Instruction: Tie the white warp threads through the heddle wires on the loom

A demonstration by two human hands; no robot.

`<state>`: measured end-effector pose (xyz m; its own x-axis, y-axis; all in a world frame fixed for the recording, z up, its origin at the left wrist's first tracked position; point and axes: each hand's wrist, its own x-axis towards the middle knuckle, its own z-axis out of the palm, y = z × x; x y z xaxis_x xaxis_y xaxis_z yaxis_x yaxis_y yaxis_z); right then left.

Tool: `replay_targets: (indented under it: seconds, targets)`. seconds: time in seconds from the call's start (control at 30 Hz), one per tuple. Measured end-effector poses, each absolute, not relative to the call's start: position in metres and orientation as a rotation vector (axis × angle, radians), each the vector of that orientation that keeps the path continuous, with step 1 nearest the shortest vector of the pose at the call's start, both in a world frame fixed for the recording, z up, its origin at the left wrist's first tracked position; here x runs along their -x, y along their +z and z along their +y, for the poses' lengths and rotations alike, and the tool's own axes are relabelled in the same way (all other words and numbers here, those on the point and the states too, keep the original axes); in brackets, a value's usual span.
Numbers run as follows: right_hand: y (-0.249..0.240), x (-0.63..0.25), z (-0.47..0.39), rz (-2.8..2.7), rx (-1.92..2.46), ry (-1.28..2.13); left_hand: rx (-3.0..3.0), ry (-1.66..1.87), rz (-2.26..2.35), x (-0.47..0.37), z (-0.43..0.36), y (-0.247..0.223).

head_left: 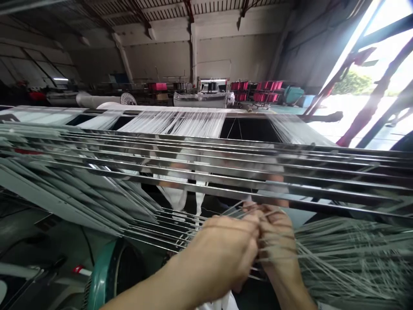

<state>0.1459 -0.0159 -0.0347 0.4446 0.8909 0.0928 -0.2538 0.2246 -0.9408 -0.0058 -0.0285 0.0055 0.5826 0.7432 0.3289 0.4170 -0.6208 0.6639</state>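
Both of my hands meet low in the picture, right of the middle, just below the long metal bars [206, 187]. My left hand [226, 243] is closed, its fingers pinched and turned away from the camera, so I cannot make out what is in them. My right hand [279, 230] is closed around several thin pale strands [309, 256], which run off to the right across its fingers. Motion blurs the fingertips of both hands. To the right hangs a dense tangle of similar grey-white strands [358, 254]. More thin strips pass behind my left hand.
Fanned grey-green flat strips [74, 189] hang at the left. Below them stands a round green machine part [103, 271]. Sheets of white yarn [200, 122] stretch behind the bars, with gathered white bunches [176, 198] hanging below. A white roll [200, 100] and pink spools [269, 86] stand farther back.
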Motion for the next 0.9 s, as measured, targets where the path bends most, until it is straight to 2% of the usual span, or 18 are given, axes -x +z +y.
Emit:
replay_targets:
  seconds: [0.1, 0.2, 0.3, 0.47, 0.63, 0.7, 0.8, 0.9]
  targets:
    - [-0.029, -0.150, -0.030, -0.650, 1.077, 0.898, -2.267, 0.806, 1.134, 0.022, -0.014, -0.016]
    - [-0.019, -0.153, -0.045, -0.590, 1.006, 0.797, -2.136, 0.942, 1.366, 0.037, 0.011, -0.038]
    - [-0.016, -0.154, -0.049, -0.562, 0.955, 0.769, -2.051, 1.043, 1.439, 0.043, 0.028, -0.042]
    - [-0.029, -0.150, -0.036, -0.508, 1.033, 0.888, -2.057, 1.090, 1.263, 0.024, 0.017, -0.011]
    - [-0.023, -0.145, -0.025, -0.720, 0.960, 0.959, -2.379, 0.809, 0.774, 0.004, -0.023, 0.015]
    - [-0.023, -0.146, -0.027, -0.669, 0.992, 0.973, -2.371, 0.732, 0.816, 0.010, -0.026, 0.013]
    - [-0.025, -0.151, -0.038, -0.634, 1.039, 0.974, -2.000, 0.791, 1.049, 0.023, -0.005, -0.004]
    - [-0.025, -0.158, -0.050, -0.609, 0.976, 0.786, -1.514, 0.920, 1.107, 0.028, 0.031, -0.024]
